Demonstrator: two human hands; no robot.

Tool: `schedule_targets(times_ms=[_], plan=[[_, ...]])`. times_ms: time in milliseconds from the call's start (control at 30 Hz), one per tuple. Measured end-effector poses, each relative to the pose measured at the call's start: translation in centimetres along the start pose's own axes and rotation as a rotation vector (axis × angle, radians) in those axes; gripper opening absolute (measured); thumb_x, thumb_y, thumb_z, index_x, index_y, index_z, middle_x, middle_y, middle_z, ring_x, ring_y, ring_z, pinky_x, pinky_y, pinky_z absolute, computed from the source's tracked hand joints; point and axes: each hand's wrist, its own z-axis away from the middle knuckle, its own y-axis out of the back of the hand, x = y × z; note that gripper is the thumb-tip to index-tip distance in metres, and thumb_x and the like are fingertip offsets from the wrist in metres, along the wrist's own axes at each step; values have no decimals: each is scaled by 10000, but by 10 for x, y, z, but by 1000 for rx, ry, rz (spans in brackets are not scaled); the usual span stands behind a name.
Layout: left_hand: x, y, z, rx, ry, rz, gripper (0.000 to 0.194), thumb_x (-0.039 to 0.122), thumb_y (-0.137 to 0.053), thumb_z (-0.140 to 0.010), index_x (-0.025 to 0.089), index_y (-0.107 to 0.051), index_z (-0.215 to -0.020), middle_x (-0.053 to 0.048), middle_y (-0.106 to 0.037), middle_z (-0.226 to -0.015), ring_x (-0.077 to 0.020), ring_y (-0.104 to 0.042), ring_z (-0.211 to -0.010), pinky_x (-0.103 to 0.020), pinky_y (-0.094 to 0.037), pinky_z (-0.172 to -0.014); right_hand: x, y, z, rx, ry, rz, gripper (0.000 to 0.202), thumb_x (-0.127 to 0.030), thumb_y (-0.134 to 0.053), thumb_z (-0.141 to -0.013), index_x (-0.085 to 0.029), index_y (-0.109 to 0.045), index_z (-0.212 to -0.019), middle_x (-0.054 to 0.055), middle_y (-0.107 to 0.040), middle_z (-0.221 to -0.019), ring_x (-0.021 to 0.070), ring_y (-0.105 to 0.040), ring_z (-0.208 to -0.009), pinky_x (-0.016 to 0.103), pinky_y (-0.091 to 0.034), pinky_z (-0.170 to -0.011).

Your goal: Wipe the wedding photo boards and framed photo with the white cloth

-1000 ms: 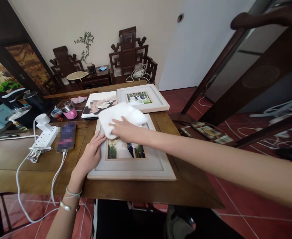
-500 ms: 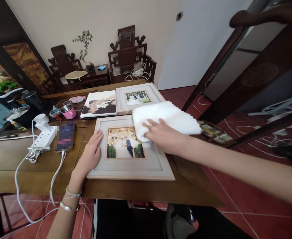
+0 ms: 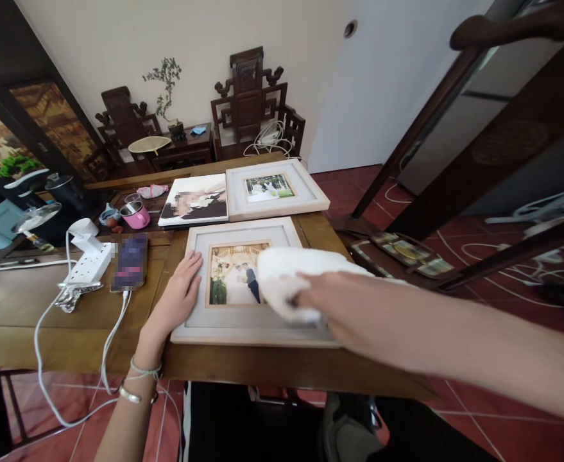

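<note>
A framed wedding photo (image 3: 236,276) with a pale, wide border lies flat near the table's front edge. My left hand (image 3: 184,289) rests on the left side of that frame, fingers stretched out and lying flat. On the lower right part of the same frame is a fluffy white towel (image 3: 305,266), covering some of the picture and border. My right hand (image 3: 330,305) grips the towel; it is smeared by motion and its fingertips are partly hidden.
Behind lie a second framed photo (image 3: 286,192) and a photo panel (image 3: 195,200). To the left are a pink cup (image 3: 136,215), a power strip (image 3: 89,263) and a phone (image 3: 130,262) on a cable. Framed pictures (image 3: 409,250) lie low beyond the table's right end.
My right hand has drawn the towel toward me, down the frame's right side, uncovering its upper right corner and the second framed photo's near edge. My left hand stays on the frame.
</note>
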Motion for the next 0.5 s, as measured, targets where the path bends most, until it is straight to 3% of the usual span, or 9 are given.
schedule_targets(times_ms=[33, 100, 167, 233, 367, 500], plan=[[0, 0, 0, -3, 0, -6, 459, 260, -347, -953, 97, -465, -1365, -147, -426, -1466, -221, -269, -1426, -460, -231, -1171, 9, 3, -8, 43, -32, 60, 435, 68, -421, -693, -198, -696, -901, 70, -693, -939, 176, -645, -664, 286, -491, -603], [1, 1, 0, -6, 2, -14, 464, 264, -346, -955, 76, -463, -1363, -158, -427, -1463, -218, -274, -1424, -445, -234, -1171, 29, 7, -29, 158, -46, 239, 416, 59, -437, -706, -138, -686, -975, 155, -631, -1163, 245, -657, -882, 343, -512, -723], [2, 1, 0, -6, 4, -14, 465, 265, -348, -956, 70, -465, -1362, -161, -427, -1462, -216, -275, -1424, -436, -233, -1172, 48, 4, -52, 350, -21, 403, 384, 52, -471, -710, -91, -690, -991, 213, -486, -1367, 348, -529, -1170, 445, -460, -903], [3, 2, 0, -2, 4, -6, 457, 259, -353, -955, 87, -466, -1364, -151, -426, -1466, -215, -271, -1425, -441, -229, -1173, 62, -5, -72, 427, 9, 497, 367, 45, -488, -735, -86, -696, -1007, 217, -396, -1447, 412, -355, -1316, 551, -365, -993], [1, 0, 0, 17, -7, 18, 441, 232, -356, -948, 124, -481, -1357, -134, -440, -1459, -223, -283, -1420, -473, -236, -1168, 68, -30, -90, 269, 17, 505, 403, 67, -467, -763, -93, -693, -1056, 223, -370, -1466, 441, -301, -1341, 628, -320, -991], [-3, -3, -1, 57, -25, 26, 442, 196, -333, -936, 93, -508, -1329, -158, -471, -1430, -225, -315, -1407, -473, -254, -1163, 37, -37, -72, 116, -56, 444, 397, 41, -472, -782, -101, -691, -1081, 223, -366, -1470, 439, -287, -1352, 625, -308, -1011]])
